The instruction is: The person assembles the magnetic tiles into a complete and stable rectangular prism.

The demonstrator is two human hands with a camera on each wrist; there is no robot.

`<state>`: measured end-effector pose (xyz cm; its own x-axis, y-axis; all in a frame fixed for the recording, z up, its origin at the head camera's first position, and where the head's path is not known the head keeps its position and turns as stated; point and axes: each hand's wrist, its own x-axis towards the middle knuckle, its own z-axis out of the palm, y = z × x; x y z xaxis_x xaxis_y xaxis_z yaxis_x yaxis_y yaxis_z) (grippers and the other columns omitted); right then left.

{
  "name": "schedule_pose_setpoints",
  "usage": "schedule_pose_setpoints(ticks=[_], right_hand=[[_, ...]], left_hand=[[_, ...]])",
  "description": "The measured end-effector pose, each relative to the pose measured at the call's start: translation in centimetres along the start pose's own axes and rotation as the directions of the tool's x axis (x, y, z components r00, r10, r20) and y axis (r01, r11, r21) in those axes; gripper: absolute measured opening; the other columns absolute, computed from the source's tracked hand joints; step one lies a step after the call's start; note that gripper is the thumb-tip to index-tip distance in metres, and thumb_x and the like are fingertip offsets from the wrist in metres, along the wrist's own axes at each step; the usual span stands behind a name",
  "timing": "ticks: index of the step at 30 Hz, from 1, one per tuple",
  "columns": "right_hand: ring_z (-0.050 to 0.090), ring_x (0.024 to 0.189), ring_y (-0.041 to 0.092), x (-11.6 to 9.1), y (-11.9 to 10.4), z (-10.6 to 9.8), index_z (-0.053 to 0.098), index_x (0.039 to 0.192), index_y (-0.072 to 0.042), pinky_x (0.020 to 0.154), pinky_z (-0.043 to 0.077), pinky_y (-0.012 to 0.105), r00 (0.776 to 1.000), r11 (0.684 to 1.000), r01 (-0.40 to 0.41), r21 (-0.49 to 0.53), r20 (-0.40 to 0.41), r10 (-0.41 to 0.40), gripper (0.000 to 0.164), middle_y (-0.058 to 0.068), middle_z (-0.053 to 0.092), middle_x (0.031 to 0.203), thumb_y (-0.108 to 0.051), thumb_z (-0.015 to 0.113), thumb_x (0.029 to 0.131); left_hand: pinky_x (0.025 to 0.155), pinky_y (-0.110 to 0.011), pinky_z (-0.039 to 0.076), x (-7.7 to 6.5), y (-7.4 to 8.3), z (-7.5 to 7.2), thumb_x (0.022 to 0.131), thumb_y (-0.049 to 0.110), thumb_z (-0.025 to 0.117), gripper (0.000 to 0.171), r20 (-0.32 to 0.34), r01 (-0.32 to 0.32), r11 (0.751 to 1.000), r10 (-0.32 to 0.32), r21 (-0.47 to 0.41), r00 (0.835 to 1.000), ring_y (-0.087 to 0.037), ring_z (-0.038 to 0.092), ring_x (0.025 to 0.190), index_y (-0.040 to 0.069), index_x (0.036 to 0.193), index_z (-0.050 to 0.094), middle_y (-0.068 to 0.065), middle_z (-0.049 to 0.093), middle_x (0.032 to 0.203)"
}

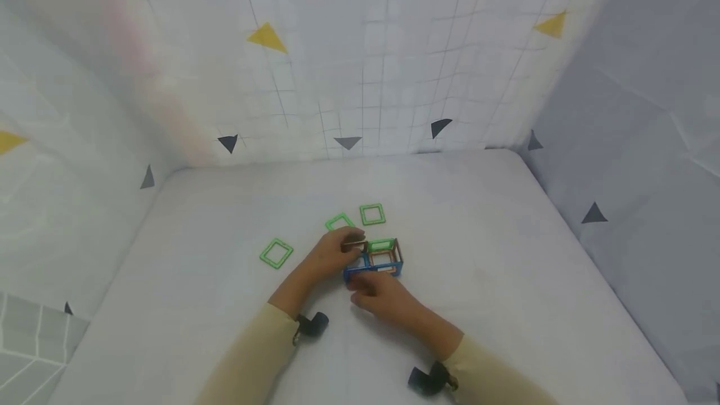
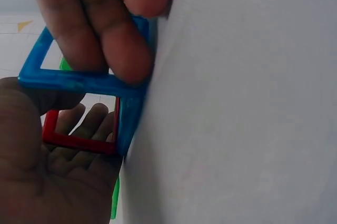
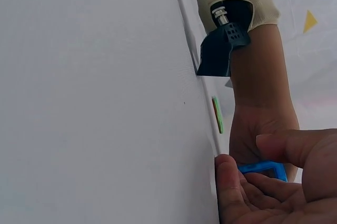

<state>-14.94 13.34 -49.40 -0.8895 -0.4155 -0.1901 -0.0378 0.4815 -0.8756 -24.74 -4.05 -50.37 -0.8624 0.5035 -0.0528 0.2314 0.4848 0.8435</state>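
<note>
A small box-like structure of magnetic square frame tiles (image 1: 388, 265), with blue, green and red-orange edges, stands on the white table. My left hand (image 1: 326, 258) grips its left end, thumb on the near side and fingers behind a red frame (image 2: 79, 143) in the left wrist view. My right hand (image 1: 388, 299) is at the near side, its extended fingertips touching a blue frame (image 2: 73, 80). Seen from the right wrist, the right thumb (image 3: 284, 148) stands apart from the fingers, and part of a blue frame (image 3: 258, 167) shows between the hands.
Three loose green square frames lie flat: one left of the hands (image 1: 268, 262), another just behind the left hand (image 1: 332, 220), a third behind the structure (image 1: 372, 205). White sheets with triangle markers (image 1: 269, 37) surround the table (image 1: 478, 217). Each wrist wears a dark camera mount (image 1: 312, 325).
</note>
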Motion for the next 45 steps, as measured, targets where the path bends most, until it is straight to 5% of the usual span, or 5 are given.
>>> schedule_pose_setpoints(ticks=[13, 19, 23, 34, 45], right_hand=[[0.063, 0.093, 0.003, -2.0, -0.6, -3.0, 0.072, 0.117, -0.017, 0.083, 0.057, 0.025, 0.992, 0.969, 0.127, -0.213, 0.003, -0.129, 0.027, -0.018, 0.069, 0.101, -0.030, 0.069, 0.094], [0.062, 0.086, 0.013, -3.2, -0.8, -6.4, 0.069, 0.114, -0.015, 0.075, 0.057, 0.024, 0.934, 0.922, 0.308, -0.236, -0.112, -0.340, 0.029, -0.008, 0.067, 0.096, -0.019, 0.078, 0.087], [0.061, 0.104, 0.023, -3.3, 0.0, -7.6, 0.055, 0.137, -0.016, 0.085, 0.058, 0.036, 0.906, 0.904, 0.291, -0.313, -0.215, -0.366, 0.063, 0.003, 0.063, 0.121, -0.021, 0.083, 0.081], [0.036, 0.145, 0.029, -1.1, 3.9, -8.2, 0.021, 0.159, -0.030, 0.117, 0.032, 0.053, 0.986, 0.981, -0.036, -0.193, -0.170, 0.003, 0.106, -0.002, 0.033, 0.161, -0.033, 0.087, 0.076], [0.035, 0.146, 0.026, -0.2, 5.3, -8.3, 0.033, 0.156, -0.024, 0.120, 0.028, 0.048, 0.988, 0.979, -0.090, -0.181, -0.139, 0.066, 0.095, -0.002, 0.036, 0.160, -0.034, 0.086, 0.077]], left_hand=[[0.108, -0.040, 0.047, -1.8, 0.2, -1.0, 0.092, 0.026, 0.068, 0.047, -0.121, 0.065, 0.993, -0.053, 0.098, 0.991, -0.020, 0.058, 0.125, 0.018, 0.137, 0.058, 0.001, 0.063, 0.134], [0.107, -0.045, 0.048, -3.4, 0.2, -2.8, 0.093, 0.033, 0.066, 0.048, -0.245, 0.140, 0.982, -0.105, 0.130, 0.964, -0.024, 0.054, 0.130, 0.022, 0.138, 0.054, 0.000, 0.058, 0.138], [0.107, -0.051, 0.046, -4.1, -0.2, -4.3, 0.092, 0.037, 0.066, 0.053, -0.341, 0.256, 0.931, -0.159, 0.261, 0.926, -0.030, 0.052, 0.131, 0.016, 0.139, 0.054, -0.007, 0.055, 0.139], [0.080, -0.049, 0.050, -5.7, -2.1, -7.3, 0.080, 0.052, 0.077, 0.082, -0.390, 0.506, 0.717, -0.342, 0.479, 0.855, -0.034, 0.050, 0.099, -0.008, 0.130, 0.052, -0.021, 0.055, 0.112], [0.060, -0.039, 0.044, -6.1, -2.6, -7.6, 0.089, 0.046, 0.070, 0.049, -0.378, 0.531, 0.655, -0.376, 0.537, 0.846, -0.028, 0.049, 0.079, -0.001, 0.100, 0.059, -0.011, 0.051, 0.087]])
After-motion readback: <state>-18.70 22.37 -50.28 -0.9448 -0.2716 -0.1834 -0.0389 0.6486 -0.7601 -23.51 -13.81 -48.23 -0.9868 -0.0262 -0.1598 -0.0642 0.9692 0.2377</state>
